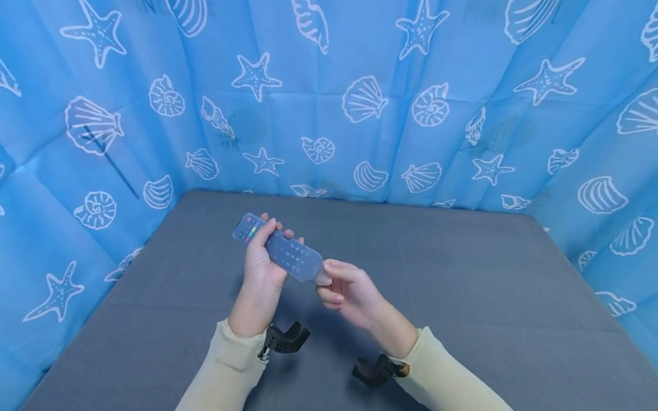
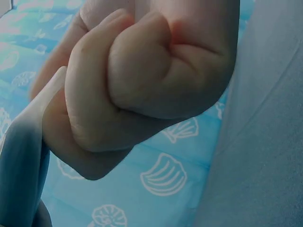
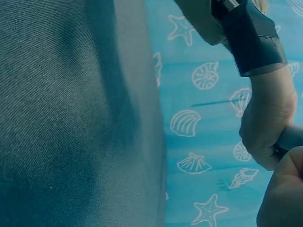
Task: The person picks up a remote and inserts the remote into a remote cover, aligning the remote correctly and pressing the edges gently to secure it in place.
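A remote control [image 1: 293, 254] with colored buttons at its far-left end sits in a translucent bluish cover. My left hand [image 1: 263, 265] grips it near that end, thumb across the face and fingertips showing along the far edge. At the near-right end, the cover forms a loose whitish flap [image 1: 322, 278], which my right hand [image 1: 354, 294] pinches between thumb and fingers. The left wrist view shows the right hand [image 2: 128, 85] close up, curled beside the cover's thin tip [image 2: 52, 87]. In the right wrist view, the left hand [image 3: 265, 135] is around the remote, which is mostly cut off.
Both hands are above a table with a grey cloth [image 1: 462, 274]. A blue curtain [image 1: 319, 74] printed with white shells and starfish surrounds its back and sides. Black wrist mounts [image 1: 287, 338] stick out inward from both cream sleeves [image 1: 231, 359].
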{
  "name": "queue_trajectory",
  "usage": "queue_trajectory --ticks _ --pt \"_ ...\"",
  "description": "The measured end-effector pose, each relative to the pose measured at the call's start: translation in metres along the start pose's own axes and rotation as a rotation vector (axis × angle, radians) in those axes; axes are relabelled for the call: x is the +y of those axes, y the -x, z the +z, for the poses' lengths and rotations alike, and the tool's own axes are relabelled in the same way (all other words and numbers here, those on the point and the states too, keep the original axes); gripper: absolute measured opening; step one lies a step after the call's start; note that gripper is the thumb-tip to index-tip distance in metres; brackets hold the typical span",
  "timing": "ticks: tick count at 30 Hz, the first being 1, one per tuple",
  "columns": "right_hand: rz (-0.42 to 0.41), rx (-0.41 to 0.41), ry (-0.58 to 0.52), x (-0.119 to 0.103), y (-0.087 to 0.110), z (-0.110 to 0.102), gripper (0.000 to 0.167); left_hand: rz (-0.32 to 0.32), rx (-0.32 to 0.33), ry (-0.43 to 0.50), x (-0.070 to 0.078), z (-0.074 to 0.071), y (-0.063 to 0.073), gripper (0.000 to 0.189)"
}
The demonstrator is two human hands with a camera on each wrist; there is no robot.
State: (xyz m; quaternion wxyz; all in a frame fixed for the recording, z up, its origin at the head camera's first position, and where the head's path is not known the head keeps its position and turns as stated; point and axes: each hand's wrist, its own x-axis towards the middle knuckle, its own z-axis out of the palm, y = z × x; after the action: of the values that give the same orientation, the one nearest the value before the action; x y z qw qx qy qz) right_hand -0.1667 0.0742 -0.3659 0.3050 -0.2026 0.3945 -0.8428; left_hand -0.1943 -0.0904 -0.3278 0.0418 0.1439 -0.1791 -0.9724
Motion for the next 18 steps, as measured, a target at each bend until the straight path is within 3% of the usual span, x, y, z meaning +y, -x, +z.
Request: queue_trajectory --ticks 11,18 --pt "0.073 -0.003 0.168 -0.0034 0.0041 -0.0095 0.022 0.022 0.003 -0.052 0.0022 -0.0002 0.0004 0.029" --pt "-0.018 -0.018 0.007 0.0031 0.0064 -0.0072 0.021 0.049 -0.009 -0.028 -0.0015 -0.0005 -0.0007 0.030"
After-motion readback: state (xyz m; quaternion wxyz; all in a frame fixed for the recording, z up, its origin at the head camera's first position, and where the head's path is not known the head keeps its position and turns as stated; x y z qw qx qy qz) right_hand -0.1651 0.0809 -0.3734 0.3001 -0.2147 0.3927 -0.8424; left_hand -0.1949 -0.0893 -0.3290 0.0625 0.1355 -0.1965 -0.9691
